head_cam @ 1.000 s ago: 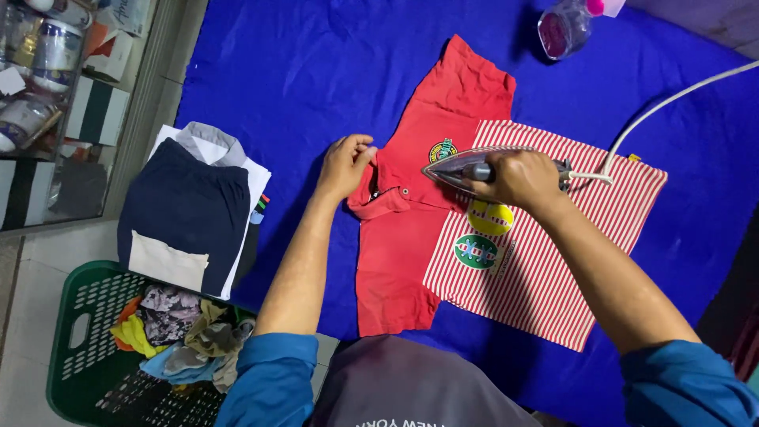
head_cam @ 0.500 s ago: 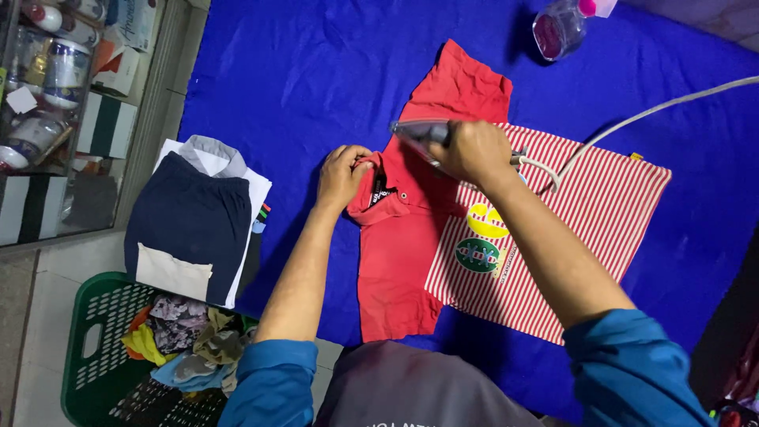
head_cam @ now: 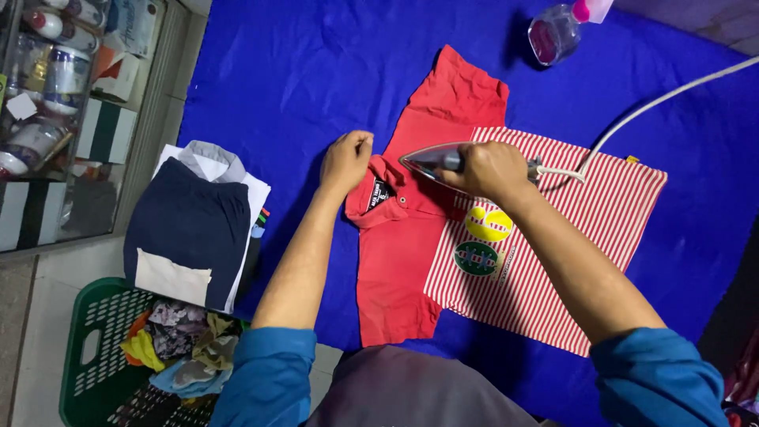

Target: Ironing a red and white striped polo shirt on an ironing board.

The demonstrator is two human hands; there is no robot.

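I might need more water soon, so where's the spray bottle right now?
In the head view, the spray bottle lies at the top right on the blue cloth, beyond the red shirt.

blue cloth-covered table [head_cam: 300,71], red striped polo shirt [head_cam: 553,261], spray bottle [head_cam: 553,32], folded clothes stack [head_cam: 190,229]

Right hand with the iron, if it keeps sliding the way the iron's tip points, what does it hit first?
The right hand points the iron leftward; first comes the red shirt's collar, then likely the left hand pinning it.
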